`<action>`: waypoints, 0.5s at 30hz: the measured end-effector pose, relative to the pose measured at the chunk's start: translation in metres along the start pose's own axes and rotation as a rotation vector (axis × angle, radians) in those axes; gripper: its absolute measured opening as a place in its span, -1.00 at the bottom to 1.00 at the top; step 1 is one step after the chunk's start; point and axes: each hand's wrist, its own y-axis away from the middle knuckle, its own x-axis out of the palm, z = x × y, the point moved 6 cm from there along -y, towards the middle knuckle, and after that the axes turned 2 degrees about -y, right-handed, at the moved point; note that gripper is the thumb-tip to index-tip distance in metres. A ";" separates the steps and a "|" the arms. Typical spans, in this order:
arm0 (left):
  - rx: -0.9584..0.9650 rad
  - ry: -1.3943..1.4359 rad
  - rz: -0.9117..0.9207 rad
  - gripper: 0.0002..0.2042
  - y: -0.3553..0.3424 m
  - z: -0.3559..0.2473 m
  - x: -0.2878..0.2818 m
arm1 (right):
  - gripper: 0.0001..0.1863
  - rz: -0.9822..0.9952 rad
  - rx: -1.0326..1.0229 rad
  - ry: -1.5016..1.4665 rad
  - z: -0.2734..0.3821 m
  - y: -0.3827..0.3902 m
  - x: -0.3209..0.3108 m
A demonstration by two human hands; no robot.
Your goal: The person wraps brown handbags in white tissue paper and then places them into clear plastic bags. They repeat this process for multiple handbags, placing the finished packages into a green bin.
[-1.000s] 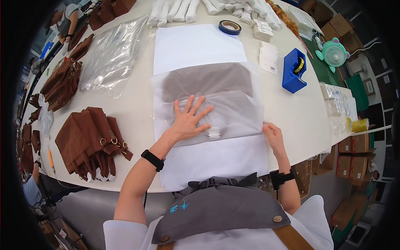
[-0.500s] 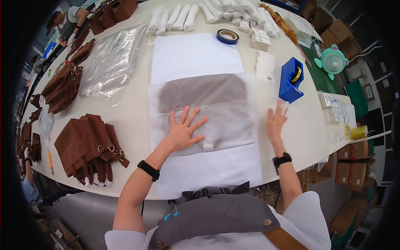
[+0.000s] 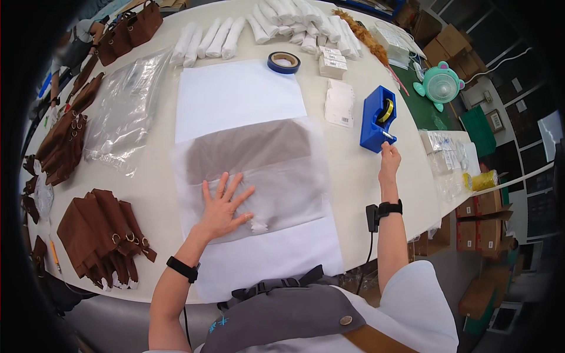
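Observation:
My left hand [image 3: 223, 207] lies flat with spread fingers on a frosted plastic bag [image 3: 282, 197]. Something grey-brown and flat shows through its upper part. The bag rests on a large white sheet [image 3: 241, 94]. On the right, my right hand [image 3: 388, 163] is pinched at the cutter end of a blue tape dispenser [image 3: 372, 120], where the adhesive tape ends. The fingers hide most of that tape end. A yellowish tape roll [image 3: 385, 110] sits in the dispenser.
Brown bag pieces [image 3: 97, 238] with metal rings are piled at left, near clear plastic bags [image 3: 120, 109]. White rolled bundles [image 3: 218, 38], a blue-rimmed tape roll [image 3: 283, 63] and white cards [image 3: 339, 103] lie farther back. A green fan [image 3: 441, 86] stands at right. Another person works far left.
My right hand has reached up to the dispenser's cutter, and its loose fingers have closed into a pinch. My left hand stays flat on the bag. The whole view has shifted.

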 end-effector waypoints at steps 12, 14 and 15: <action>0.012 -0.027 -0.105 -0.44 -0.002 0.006 0.003 | -0.83 1.227 -0.114 0.092 0.141 0.135 0.119; 0.019 -0.012 -0.105 -0.44 -0.004 0.006 0.005 | -0.85 1.473 -0.251 0.250 0.167 0.180 0.161; 0.005 -0.008 -0.099 -0.44 -0.001 0.007 0.006 | -0.86 1.559 -0.355 0.373 0.175 0.202 0.183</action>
